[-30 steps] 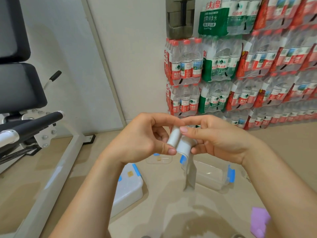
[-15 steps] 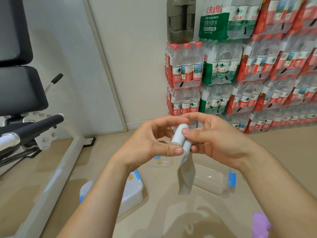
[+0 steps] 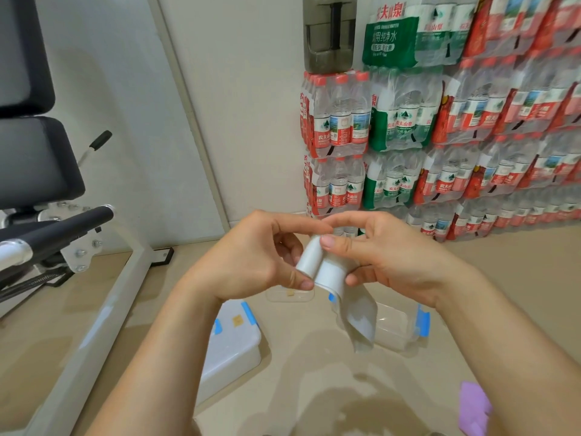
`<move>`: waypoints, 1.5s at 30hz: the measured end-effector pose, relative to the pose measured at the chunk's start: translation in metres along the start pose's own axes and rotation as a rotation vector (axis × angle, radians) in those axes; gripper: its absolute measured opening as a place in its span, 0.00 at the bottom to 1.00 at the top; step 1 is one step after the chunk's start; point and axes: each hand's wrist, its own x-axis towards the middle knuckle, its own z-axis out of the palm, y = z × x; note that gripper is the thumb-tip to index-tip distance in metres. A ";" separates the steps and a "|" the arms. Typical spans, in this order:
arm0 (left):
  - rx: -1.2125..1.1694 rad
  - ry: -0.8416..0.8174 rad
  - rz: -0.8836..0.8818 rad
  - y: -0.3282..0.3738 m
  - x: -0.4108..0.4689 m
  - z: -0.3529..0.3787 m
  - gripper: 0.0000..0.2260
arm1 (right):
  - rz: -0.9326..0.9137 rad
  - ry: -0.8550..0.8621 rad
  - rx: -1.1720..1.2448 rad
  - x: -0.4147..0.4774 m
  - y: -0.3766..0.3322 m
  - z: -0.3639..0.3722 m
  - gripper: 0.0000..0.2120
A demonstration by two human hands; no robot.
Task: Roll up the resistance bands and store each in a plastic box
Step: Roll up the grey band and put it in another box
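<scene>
**White band part-rolled, held in the air over the boxes**

Printed on the red bottle labels in the shrink-wrapped water packs (image 3: pixel 440 127): "农夫山泉", above a small green mountain mark. On the green wrap of a higher pack: "饮用纯净水", beneath large red characters ending "夫山泉". Finer print too small to read. All of it stacked against the wall at the far edge of the floor (image 3: pixel 314 388), with a dark smoky jug (image 3: pixel 328 36) on top of the leftmost column.

Both forearms raised and converging in mid-air. Left hand (image 3: pixel 251 256): thumb tip pressed against the near end of the white resistance band (image 3: pixel 317 262), index finger arched over the top, remaining fingers curled behind, clamped on the roll. Right hand (image 3: pixel 393 262): thumb laid flat along the top of the roll, fingers folded beneath it, likewise closed tight on it. Between the two hands, the band wound into what looks like two tight cylinders side by side, well above the floor, with a short loose tail (image 3: pixel 361 322) drooping from the underside.

On the floor beneath the tail: an open clear box (image 3: pixel 396 328) with blue clips. Just beyond the hands, a clear lid (image 3: pixel 289 294) lying flat. Under the left forearm, a closed white box (image 3: pixel 232 347), also blue-clipped. Toward the near right corner of the floor, a purple band (image 3: pixel 473 407), partly cut off. Far left, a black padded bench (image 3: pixel 34 158) on a pale frame.
</scene>
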 end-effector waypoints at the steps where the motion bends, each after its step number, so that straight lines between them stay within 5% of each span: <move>1: 0.062 0.005 0.001 0.001 0.001 0.002 0.29 | -0.005 0.024 -0.032 0.001 0.001 0.001 0.23; 5: 0.195 -0.020 0.004 0.004 0.001 0.006 0.29 | -0.033 0.088 -0.086 0.004 0.007 0.006 0.21; 10: -0.502 -0.083 0.094 -0.002 0.004 0.012 0.28 | -0.079 0.089 0.233 0.003 0.002 0.000 0.26; 13: -0.622 -0.065 0.139 -0.001 0.007 0.018 0.24 | -0.068 0.077 0.293 0.002 0.000 0.000 0.27; 24: -0.239 -0.032 0.011 -0.002 -0.001 -0.005 0.27 | -0.019 0.029 0.043 -0.002 -0.001 -0.002 0.13; 34: 0.188 0.028 -0.011 0.006 0.002 0.006 0.28 | -0.061 0.164 -0.188 0.003 0.005 0.007 0.19; 42: -0.504 0.009 0.036 -0.007 0.006 0.016 0.26 | -0.079 0.212 0.146 0.005 0.002 0.003 0.19; 45: -0.557 0.046 0.046 -0.004 0.007 0.016 0.24 | -0.070 0.180 0.141 0.003 0.001 0.003 0.16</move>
